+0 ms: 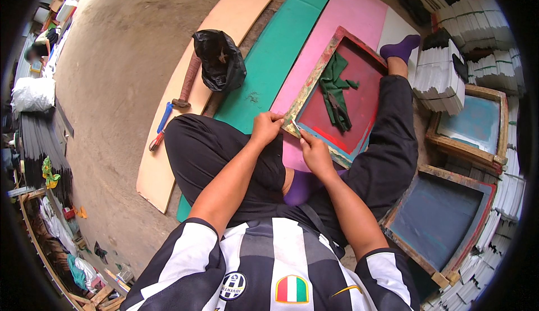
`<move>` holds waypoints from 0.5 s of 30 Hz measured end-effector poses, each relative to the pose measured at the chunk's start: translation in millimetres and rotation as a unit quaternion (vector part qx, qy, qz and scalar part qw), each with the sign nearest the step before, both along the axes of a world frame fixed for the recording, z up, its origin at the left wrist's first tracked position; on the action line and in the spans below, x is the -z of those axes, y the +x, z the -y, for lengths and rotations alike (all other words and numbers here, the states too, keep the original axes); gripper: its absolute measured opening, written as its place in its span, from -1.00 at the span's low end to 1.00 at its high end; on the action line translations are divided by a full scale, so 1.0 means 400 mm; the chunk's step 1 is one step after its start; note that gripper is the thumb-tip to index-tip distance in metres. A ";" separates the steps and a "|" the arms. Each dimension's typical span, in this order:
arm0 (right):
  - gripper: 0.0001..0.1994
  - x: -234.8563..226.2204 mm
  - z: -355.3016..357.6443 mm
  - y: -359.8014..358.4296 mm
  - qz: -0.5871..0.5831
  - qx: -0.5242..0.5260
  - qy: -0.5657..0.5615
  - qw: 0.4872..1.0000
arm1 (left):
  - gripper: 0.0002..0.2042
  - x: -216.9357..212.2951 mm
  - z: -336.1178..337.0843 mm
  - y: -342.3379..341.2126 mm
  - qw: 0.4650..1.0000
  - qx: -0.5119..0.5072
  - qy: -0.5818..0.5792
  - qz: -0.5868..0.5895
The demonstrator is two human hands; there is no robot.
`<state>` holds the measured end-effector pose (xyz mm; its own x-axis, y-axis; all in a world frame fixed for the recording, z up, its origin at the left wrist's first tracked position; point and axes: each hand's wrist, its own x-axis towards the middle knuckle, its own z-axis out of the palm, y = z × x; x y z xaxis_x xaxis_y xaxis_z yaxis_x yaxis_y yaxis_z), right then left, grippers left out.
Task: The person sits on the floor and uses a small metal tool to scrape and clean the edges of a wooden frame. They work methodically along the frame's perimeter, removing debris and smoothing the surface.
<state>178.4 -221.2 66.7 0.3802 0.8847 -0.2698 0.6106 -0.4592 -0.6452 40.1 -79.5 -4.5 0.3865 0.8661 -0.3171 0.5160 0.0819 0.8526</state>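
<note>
A wooden screen-printing frame (314, 78) with red mesh lies tilted across my lap and right leg. A crumpled green cloth (332, 81) and a pair of scissors (338, 110) rest on the mesh. My left hand (266, 127) pinches the frame's near corner. Beside it, my right hand (314, 151) pinches a strip along the frame's lower edge. Whether that strip is tape I cannot tell. I sit on the floor in black trousers and purple socks.
Pink (359, 13), green (281, 53) and tan (185, 103) sheets lie on the floor ahead. A black plastic bag (220, 61), a hammer (188, 81) and a blue-handled tool (163, 118) sit left. Two more frames (474, 126) (443, 221) and stacks of white sheets (477, 30) crowd the right.
</note>
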 end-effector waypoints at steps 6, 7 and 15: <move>-0.61 -0.025 -0.015 0.020 -0.239 0.127 -0.122 0.955 | -0.80 -0.004 -0.001 0.001 1.000 -0.003 0.008 -0.013; -0.62 -0.014 -0.007 0.031 -0.252 0.125 -0.100 0.954 | -0.80 -0.005 -0.001 0.001 1.000 -0.008 0.000 -0.005; -0.65 0.062 0.007 0.055 -0.243 0.087 -0.033 0.965 | -0.80 -0.021 -0.008 0.001 0.999 -0.013 -0.050 0.016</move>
<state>200.5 -224.1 42.1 0.3355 0.7938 -0.5072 0.1526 -0.5771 -0.8023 40.3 -76.4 4.0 0.3759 0.8407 -0.3898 0.4854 0.1797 0.8556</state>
